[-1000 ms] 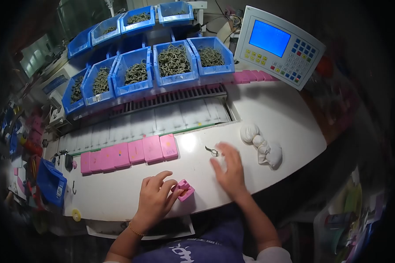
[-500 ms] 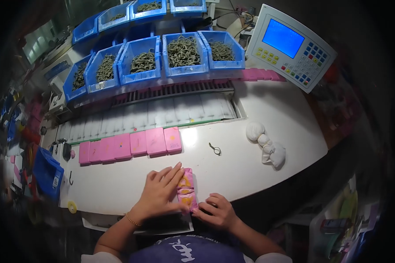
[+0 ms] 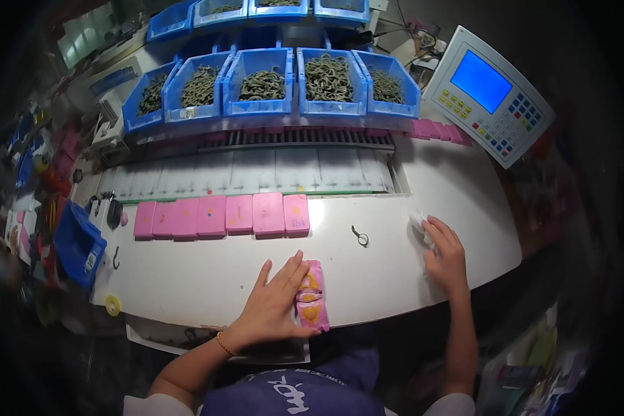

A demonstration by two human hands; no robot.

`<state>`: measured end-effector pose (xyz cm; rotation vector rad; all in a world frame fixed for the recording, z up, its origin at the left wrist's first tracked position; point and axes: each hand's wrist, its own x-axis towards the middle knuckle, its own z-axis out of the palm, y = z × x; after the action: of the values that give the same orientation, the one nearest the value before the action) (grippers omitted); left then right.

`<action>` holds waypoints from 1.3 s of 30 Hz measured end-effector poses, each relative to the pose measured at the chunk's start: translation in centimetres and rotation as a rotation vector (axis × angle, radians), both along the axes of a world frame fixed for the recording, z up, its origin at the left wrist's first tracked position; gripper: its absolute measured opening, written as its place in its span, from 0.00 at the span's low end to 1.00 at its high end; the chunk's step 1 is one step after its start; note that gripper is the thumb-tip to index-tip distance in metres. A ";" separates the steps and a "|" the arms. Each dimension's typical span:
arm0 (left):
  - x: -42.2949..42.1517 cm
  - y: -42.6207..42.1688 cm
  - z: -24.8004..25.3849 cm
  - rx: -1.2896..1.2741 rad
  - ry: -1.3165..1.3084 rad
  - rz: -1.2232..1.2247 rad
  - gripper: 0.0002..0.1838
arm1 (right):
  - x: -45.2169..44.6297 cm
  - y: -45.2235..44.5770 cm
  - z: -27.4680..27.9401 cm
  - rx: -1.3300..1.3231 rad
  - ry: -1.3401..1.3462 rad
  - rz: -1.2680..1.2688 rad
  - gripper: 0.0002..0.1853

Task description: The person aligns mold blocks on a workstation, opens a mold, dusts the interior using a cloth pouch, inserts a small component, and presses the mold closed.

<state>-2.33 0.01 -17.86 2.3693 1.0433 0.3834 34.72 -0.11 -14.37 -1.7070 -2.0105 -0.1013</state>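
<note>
I see the left hand (image 3: 276,299) spread wide, fingertips and thumb against the yellow-marked pink piece (image 3: 313,312) near the bench's (image 3: 381,291) front edge; right hand (image 3: 448,263) curled over a white bundle (image 3: 418,220), can't tell if gripped; dark ring (image 3: 362,240) lies between; pink blocks (image 3: 211,216) lined up behind.

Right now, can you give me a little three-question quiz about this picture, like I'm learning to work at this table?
1. Which hand touches the pink block with yellow patches?
2. True or false: the small ring lies on the white table.
3. Pick one. The right hand is at:
A) the blue bins
B) the white bag
C) the lit screen

Key: 1. The left hand. 2. True. 3. B.
</note>
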 end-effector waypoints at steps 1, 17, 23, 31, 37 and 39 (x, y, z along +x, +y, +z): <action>0.0 0.0 0.0 0.009 -0.014 0.003 0.68 | -1.1 -0.9 0.9 0.067 0.058 0.074 0.39; -0.5 0.1 0.0 0.104 -0.065 -0.011 0.65 | -13.9 -7.7 1.4 -0.257 0.169 0.625 0.33; -0.4 -0.1 -0.1 0.099 -0.066 0.000 0.64 | -15.2 -4.5 0.5 -0.047 0.241 0.540 0.30; -0.5 -0.3 -0.1 0.063 -0.056 -0.008 0.67 | -9.7 -5.8 0.9 0.099 -0.129 0.068 0.33; -0.7 -0.3 0.4 0.034 -0.076 -0.013 0.60 | -14.6 -8.6 -2.8 -0.103 0.252 0.562 0.29; -1.0 -0.4 0.3 0.075 -0.082 -0.002 0.51 | -16.3 -8.4 -4.8 0.005 0.351 0.505 0.26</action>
<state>-3.31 -0.35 -17.55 2.3985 1.0045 0.5231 18.46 -8.55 -19.14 -1.0734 -2.0881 0.3398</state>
